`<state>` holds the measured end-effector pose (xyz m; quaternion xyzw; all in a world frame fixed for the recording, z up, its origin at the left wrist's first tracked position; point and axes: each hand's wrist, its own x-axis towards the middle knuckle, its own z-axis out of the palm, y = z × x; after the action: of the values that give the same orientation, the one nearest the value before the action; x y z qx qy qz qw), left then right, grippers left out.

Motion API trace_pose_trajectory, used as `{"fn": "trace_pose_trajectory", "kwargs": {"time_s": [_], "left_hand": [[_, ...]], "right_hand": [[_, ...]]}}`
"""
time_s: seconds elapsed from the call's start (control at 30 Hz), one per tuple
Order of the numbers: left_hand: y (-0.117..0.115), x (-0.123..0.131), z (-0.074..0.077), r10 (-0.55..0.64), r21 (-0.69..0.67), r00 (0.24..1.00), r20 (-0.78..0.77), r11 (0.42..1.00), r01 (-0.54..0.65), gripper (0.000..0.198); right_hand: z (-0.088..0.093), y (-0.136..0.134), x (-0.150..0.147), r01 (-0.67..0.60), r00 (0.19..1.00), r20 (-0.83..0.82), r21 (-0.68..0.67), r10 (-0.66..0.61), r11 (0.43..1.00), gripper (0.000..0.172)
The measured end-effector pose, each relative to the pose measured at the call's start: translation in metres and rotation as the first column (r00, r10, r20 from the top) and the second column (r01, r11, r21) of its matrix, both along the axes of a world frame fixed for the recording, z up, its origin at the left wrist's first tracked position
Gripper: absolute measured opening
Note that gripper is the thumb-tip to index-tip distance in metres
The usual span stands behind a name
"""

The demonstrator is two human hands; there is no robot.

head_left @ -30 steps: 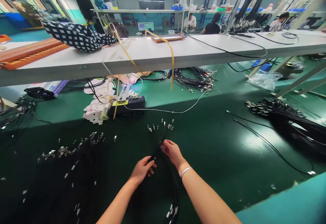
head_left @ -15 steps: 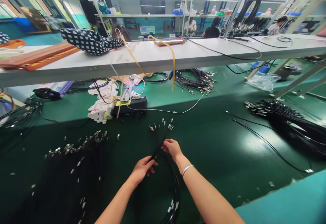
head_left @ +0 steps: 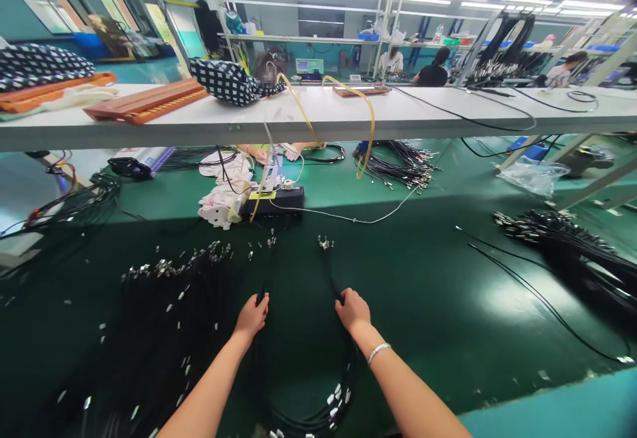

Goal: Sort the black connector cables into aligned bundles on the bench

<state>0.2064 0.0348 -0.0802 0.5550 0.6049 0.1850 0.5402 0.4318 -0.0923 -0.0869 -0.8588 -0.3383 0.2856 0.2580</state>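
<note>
My left hand [head_left: 252, 316] is closed around one end of a bundle of black cables [head_left: 352, 365], just below the small metal connectors [head_left: 271, 239] at its tip. The other end of the bundle is gripped by my right hand [head_left: 354, 308], with a cluster of metal connectors [head_left: 325, 243] sticking up beyond the fingers. Between the hands the cables hang in a U-shaped loop toward me, with white tags [head_left: 338, 395] along the bottom. Left of my left hand lies a wide pile of black cables [head_left: 149, 332] with metal ends.
A white shelf [head_left: 318, 111] spans the bench, with orange trays [head_left: 149, 101] on it. Under it are a black box [head_left: 293, 200], a coiled cable bundle [head_left: 393, 162] and a co-worker's hands [head_left: 293, 151]. More cables [head_left: 562, 239] lie at right on the green mat [head_left: 423, 305].
My hands have moved apart, the left going left and the right slightly right. The connector ends, close together before, are now split into two separate groups. The camera view has shifted left.
</note>
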Motion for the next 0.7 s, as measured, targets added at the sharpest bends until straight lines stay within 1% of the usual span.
{"fn": "trace_pose_trajectory", "kwargs": {"time_s": [0.1, 0.17, 0.27, 0.3, 0.33, 0.37, 0.4, 0.43, 0.47, 0.5, 0.53, 0.57, 0.6, 0.63, 0.7], "left_hand": [[0.004, -0.007, -0.008, -0.016, 0.063, 0.991, -0.135, 0.998, 0.024, 0.033], [0.009, -0.008, -0.008, -0.017, 0.132, 0.973, -0.232, 0.990, 0.049, 0.029], [0.012, -0.005, -0.001, 0.000, 0.254, 0.938, -0.347, 0.963, 0.094, 0.037], [0.008, -0.001, 0.002, 0.013, 0.303, 0.925, -0.379, 0.947, 0.111, 0.041], [0.000, 0.003, 0.005, 0.019, 0.368, 0.912, -0.411, 0.918, 0.147, 0.044], [-0.012, 0.007, 0.008, 0.001, 0.439, 0.898, -0.440, 0.872, 0.215, 0.045], [-0.028, 0.012, 0.009, -0.056, 0.501, 0.883, -0.467, 0.806, 0.316, 0.044], [-0.048, 0.016, 0.009, -0.143, 0.554, 0.855, -0.499, 0.706, 0.441, 0.044], [-0.071, 0.018, 0.007, -0.285, 0.562, 0.803, -0.523, 0.593, 0.577, 0.043], [-0.095, 0.019, 0.003, -0.443, 0.529, 0.723, -0.530, 0.494, 0.690, 0.044], [-0.118, 0.018, -0.002, -0.559, 0.494, 0.631, -0.538, 0.397, 0.774, 0.050], [-0.139, 0.015, -0.008, -0.620, 0.469, 0.559, -0.550, 0.325, 0.821, 0.060], [-0.155, 0.011, -0.016, -0.638, 0.452, 0.512, -0.575, 0.275, 0.849, 0.065], [-0.167, 0.005, -0.023, -0.612, 0.432, 0.496, -0.616, 0.264, 0.863, 0.062], [-0.176, -0.005, -0.035, -0.547, 0.438, 0.494, -0.675, 0.241, 0.866, 0.046]], "right_hand": [[-0.007, -0.019, 0.009, 0.065, 0.993, 0.101, -0.086, -0.057, 0.994, 0.017], [-0.009, -0.033, 0.017, 0.116, 0.984, 0.147, -0.111, -0.099, 0.987, 0.017], [-0.011, -0.050, 0.027, 0.171, 0.973, 0.174, -0.117, -0.149, 0.978, 0.017], [-0.012, -0.053, 0.029, 0.187, 0.971, 0.173, -0.115, -0.165, 0.976, 0.017], [-0.013, -0.055, 0.031, 0.203, 0.969, 0.166, -0.114, -0.183, 0.973, 0.017], [-0.014, -0.056, 0.033, 0.221, 0.967, 0.157, -0.113, -0.202, 0.969, 0.017], [-0.014, -0.056, 0.034, 0.242, 0.963, 0.147, -0.113, -0.224, 0.964, 0.018], [-0.015, -0.056, 0.035, 0.265, 0.959, 0.137, -0.113, -0.249, 0.958, 0.019], [-0.015, -0.055, 0.036, 0.289, 0.953, 0.129, -0.114, -0.274, 0.951, 0.020], [-0.015, -0.054, 0.037, 0.311, 0.947, 0.123, -0.116, -0.297, 0.943, 0.021], [-0.014, -0.054, 0.037, 0.330, 0.941, 0.119, -0.118, -0.316, 0.937, 0.020], [-0.013, -0.053, 0.038, 0.341, 0.937, 0.115, -0.121, -0.329, 0.932, 0.020], [-0.011, -0.053, 0.039, 0.345, 0.937, 0.110, -0.125, -0.332, 0.930, 0.020], [-0.009, -0.052, 0.040, 0.340, 0.939, 0.104, -0.133, -0.328, 0.931, 0.020], [-0.004, -0.051, 0.048, 0.320, 0.947, 0.085, -0.157, -0.310, 0.934, 0.026]]}}
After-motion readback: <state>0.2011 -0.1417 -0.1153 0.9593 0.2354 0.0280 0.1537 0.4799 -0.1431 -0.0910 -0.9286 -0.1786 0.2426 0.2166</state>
